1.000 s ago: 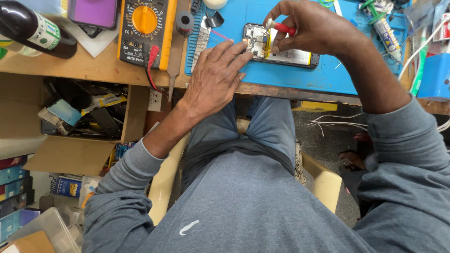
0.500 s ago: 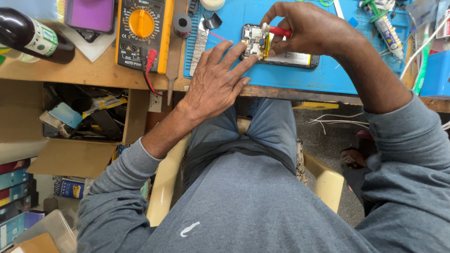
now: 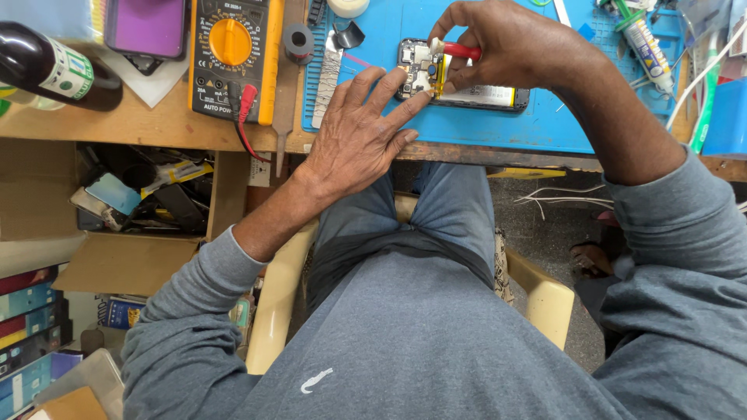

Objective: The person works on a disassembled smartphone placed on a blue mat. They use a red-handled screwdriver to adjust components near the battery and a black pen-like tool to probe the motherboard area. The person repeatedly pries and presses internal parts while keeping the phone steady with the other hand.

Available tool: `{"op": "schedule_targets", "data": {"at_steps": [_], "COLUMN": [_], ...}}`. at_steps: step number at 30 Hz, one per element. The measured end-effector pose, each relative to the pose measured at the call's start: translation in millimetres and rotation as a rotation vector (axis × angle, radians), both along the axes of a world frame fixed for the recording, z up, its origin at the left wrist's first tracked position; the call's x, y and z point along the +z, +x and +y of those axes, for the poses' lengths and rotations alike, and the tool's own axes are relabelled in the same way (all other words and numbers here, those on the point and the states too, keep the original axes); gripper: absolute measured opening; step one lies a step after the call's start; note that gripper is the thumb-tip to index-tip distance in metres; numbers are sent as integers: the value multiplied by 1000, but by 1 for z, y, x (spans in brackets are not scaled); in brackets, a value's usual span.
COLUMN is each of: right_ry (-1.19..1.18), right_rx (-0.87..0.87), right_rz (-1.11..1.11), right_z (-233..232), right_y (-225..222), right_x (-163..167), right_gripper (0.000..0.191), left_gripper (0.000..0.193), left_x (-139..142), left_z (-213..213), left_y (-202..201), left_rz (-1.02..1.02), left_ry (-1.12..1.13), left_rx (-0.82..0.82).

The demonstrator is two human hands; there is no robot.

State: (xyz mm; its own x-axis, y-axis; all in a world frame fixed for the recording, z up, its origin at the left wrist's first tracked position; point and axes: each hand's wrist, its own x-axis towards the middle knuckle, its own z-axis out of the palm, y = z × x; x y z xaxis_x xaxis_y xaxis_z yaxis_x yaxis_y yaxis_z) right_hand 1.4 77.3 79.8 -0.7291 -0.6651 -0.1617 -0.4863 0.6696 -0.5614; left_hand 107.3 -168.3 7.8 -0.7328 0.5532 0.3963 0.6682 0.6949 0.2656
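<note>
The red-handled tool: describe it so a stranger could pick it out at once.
Start at the blue work mat on the wooden bench. On it lies an opened phone, steadied by the left hand. The red-handled tool is pinched in the right hand just above it, the only red thing on the mat.

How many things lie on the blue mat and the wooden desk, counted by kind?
Opened phone: 1
Red-handled tool: 1
Multimeter: 1
Dark bottle: 1
Tube: 1
Tape roll: 1
Total: 6
The left hand steadies the phone; the right hand holds the tool.
</note>
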Motion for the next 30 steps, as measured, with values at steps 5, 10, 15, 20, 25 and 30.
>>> {"op": "schedule_targets", "data": {"at_steps": [5,10,15,20,25,30], "right_ry": [17,-142,-249,-381,-95,-27], "right_rx": [-24,-76,-94,29,95,312], "right_rz": [-10,-158,-246,-73,434,561], "right_z": [2,8,5,-2,8,1], "right_y": [-2,0,23,30,9,2], "right_x": [-6,12,30,14,2,-4], "right_gripper": [54,51,50,45,34,44], "left_gripper": [51,47,36,19,13,8], "left_x": [-1,11,24,22,20,19], "left_z": [2,-1,4,12,-5,-4], "left_y": [-3,0,-6,-19,-13,-8], "left_rz": [5,-40,-286,-601,-504,-149], "left_ry": [7,137,544,871,594,493], "left_rx": [14,-2,-13,-134,31,-142]}}
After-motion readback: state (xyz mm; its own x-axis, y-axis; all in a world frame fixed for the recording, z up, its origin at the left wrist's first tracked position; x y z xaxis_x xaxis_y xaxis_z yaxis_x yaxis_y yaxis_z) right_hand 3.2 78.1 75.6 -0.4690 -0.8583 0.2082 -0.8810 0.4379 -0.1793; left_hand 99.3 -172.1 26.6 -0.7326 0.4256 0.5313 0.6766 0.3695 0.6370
